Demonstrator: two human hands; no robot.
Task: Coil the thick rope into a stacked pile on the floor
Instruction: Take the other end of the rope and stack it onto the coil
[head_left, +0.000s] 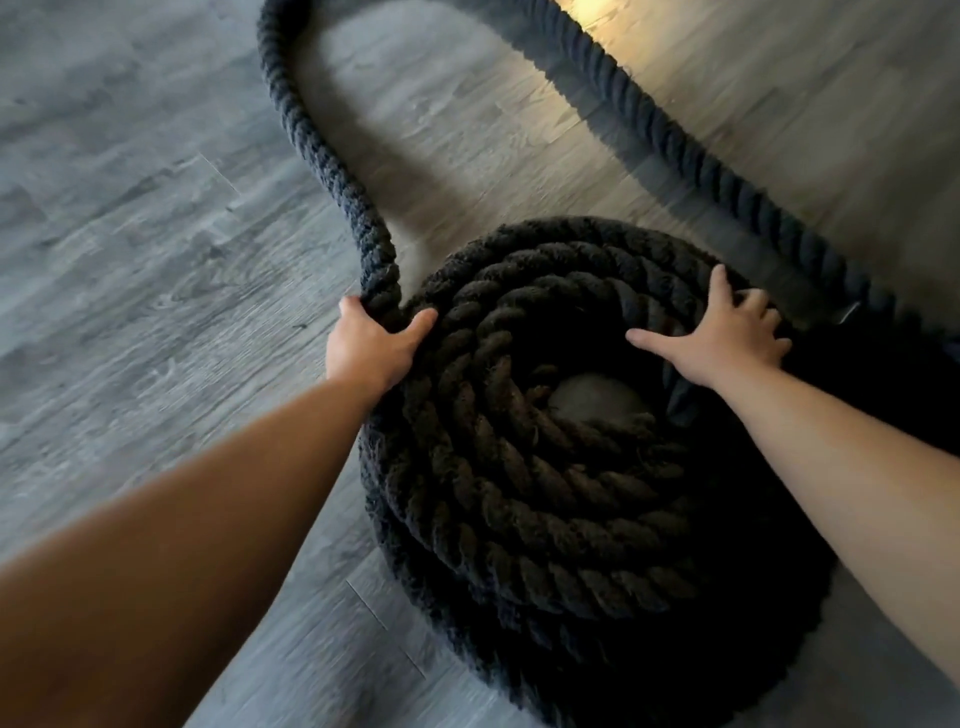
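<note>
A thick black twisted rope lies partly wound into a stacked round coil (561, 499) on the floor, with a small gap of floor showing at its centre. The loose rope (322, 156) runs up from the coil's left edge, loops past the top of the frame and comes back down along the right. My left hand (371, 348) grips the loose rope where it meets the coil's left rim. My right hand (727, 335) rests flat on the coil's top right, fingers spread, holding nothing.
Grey wood-plank floor (130, 260) surrounds the coil. A bright patch of light (597, 15) falls on the floor at the top. The returning rope strand (691, 156) passes close behind the coil on the right.
</note>
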